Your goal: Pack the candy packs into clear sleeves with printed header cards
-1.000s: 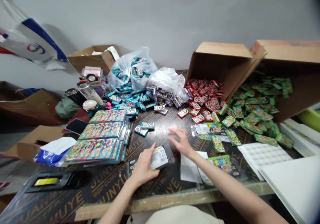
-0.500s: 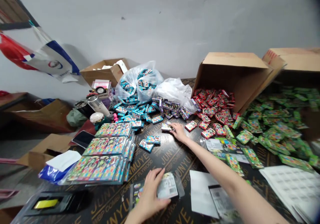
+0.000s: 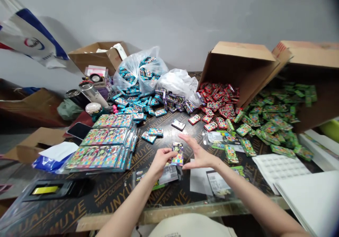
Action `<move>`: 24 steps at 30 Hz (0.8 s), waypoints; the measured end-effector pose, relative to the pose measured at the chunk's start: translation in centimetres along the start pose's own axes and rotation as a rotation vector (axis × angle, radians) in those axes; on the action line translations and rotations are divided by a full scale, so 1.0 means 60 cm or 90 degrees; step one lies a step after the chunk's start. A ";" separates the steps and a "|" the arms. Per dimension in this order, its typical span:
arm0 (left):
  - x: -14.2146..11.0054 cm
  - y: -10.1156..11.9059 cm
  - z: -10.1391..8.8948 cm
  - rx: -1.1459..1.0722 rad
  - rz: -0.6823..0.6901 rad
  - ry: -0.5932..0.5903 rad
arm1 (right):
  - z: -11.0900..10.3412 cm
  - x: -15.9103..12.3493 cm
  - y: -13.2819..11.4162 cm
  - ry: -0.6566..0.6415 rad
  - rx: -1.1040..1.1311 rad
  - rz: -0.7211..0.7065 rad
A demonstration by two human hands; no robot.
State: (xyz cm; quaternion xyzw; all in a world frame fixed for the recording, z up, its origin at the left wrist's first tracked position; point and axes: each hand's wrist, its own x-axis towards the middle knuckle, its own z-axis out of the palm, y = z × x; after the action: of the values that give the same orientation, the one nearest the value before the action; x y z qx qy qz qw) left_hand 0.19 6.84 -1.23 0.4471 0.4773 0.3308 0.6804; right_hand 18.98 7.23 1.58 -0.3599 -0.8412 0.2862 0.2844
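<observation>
My left hand [image 3: 162, 161] pinches a small printed box [image 3: 177, 153], dark with purple edges and coloured dots, held upright over the table. Just right of it my right hand [image 3: 199, 154] is open, thumb and fingers spread around empty air. Below my hands lies a clear plastic pouch [image 3: 169, 175] with a printed card. Beyond them rests a single small box [image 3: 178, 124] with a pale face. Two blue boxes [image 3: 155, 132] lie to the left, one partly on the other. Another pouch [image 3: 218, 182] sits by a white paper sheet at the right.
Neat stacks of filled packs [image 3: 97, 155] stand at left. Along the back are loose blue boxes [image 3: 132, 104], purple boxes [image 3: 174, 101], red boxes [image 3: 221, 102] and green boxes [image 3: 275, 124], with tipped cartons [image 3: 238, 60] behind. A black tape dispenser [image 3: 66, 189] lies front left; a sticker sheet [image 3: 278, 166] lies right.
My left hand has risen from the pouch and now holds a small box. My right hand has drawn back from the far boxes and opened beside it. The view has tilted down.
</observation>
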 end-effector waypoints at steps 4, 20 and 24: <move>-0.022 -0.013 -0.015 0.106 0.060 -0.007 | 0.035 -0.025 0.006 0.063 -0.038 0.010; -0.069 -0.066 -0.081 0.700 0.310 -0.041 | 0.082 -0.081 0.035 -0.053 -0.040 0.016; -0.067 -0.066 -0.083 0.674 0.306 -0.028 | 0.086 -0.082 0.044 -0.038 -0.031 0.033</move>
State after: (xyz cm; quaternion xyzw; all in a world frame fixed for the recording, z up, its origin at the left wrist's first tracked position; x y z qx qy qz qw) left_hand -5.71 3.27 -4.21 0.8288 0.4487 0.1826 0.2799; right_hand 19.42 3.54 -5.05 -0.3794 -0.8465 0.2836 0.2432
